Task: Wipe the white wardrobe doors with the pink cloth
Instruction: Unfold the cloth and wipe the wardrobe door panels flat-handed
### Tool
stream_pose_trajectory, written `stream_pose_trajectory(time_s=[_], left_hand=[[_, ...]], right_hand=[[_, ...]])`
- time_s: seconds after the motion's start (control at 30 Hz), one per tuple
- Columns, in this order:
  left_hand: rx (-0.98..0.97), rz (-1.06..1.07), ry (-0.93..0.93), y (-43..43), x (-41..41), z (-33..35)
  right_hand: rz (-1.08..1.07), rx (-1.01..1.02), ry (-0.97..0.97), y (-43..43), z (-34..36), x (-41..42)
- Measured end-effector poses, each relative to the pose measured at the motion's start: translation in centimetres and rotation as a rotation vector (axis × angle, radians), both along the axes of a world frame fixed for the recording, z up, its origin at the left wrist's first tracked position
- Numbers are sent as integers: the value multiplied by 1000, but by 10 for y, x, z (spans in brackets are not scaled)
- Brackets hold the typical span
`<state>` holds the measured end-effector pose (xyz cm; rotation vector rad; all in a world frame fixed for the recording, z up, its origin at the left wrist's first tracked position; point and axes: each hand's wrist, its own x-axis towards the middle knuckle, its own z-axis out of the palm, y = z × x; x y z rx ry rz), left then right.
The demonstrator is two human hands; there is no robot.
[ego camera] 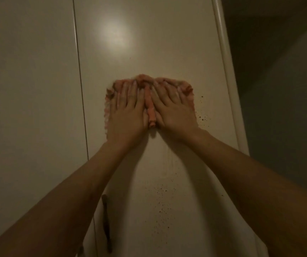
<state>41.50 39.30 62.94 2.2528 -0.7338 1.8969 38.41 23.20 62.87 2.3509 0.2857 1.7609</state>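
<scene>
Two white wardrobe doors (139,43) fill the view, side by side, with a thin dark gap (80,89) running down between them. Dim room, yellow-brown light, one soft bright glare spot (114,35) high on the right-hand door. Dark wall (282,89) off to the right, past the rounded door edge (225,52). Long dark handle (106,223) low down, near the gap.

Pink cloth (150,106) pressed flat on the right-hand door, about the middle of it. Left hand (128,112) spread flat on the left part of the cloth, fingers open and close together. Right hand (173,110) spread flat on the right part, same way. Not gripping, only pushing. Bunched-up ridge of cloth poking up between the two hands.

Lots of small brown specks (163,201) on the door below the hands and a few just beside the cloth on the right (201,115). Not yet wiped, by the look of it.

Could go wrong: flat hands with no grip, so the cloth could slip out and drop. Bunched middle could leave a stripe unwiped. Dim light could hide specks, so some may get missed. Dragging over the specks could smear them instead of lifting them.
</scene>
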Motion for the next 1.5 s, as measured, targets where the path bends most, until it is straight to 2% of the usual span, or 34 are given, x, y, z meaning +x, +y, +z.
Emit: stream_pose_trajectory(time_s=[0.2, 0.43, 0.6, 0.77, 1.2, 1.5], left_hand=[[16, 20, 65, -12, -10, -66], [58, 50, 131, -22, -16, -138], [68, 61, 132, -25, -18, -154], [74, 63, 129, -30, -15, -135], [1, -52, 37, -81, -18, -13], [-42, -78, -18, -107, -16, 53]], right_hand=[[-29, 25, 24, -9, -68, -3], [-55, 54, 174, -22, -142, -7], [-41, 51, 191, -26, -156, -11], [-18, 37, 144, -32, -137, -11], [-58, -3, 35, -81, -6, -8], [-27, 36, -45, -99, 58, -6]])
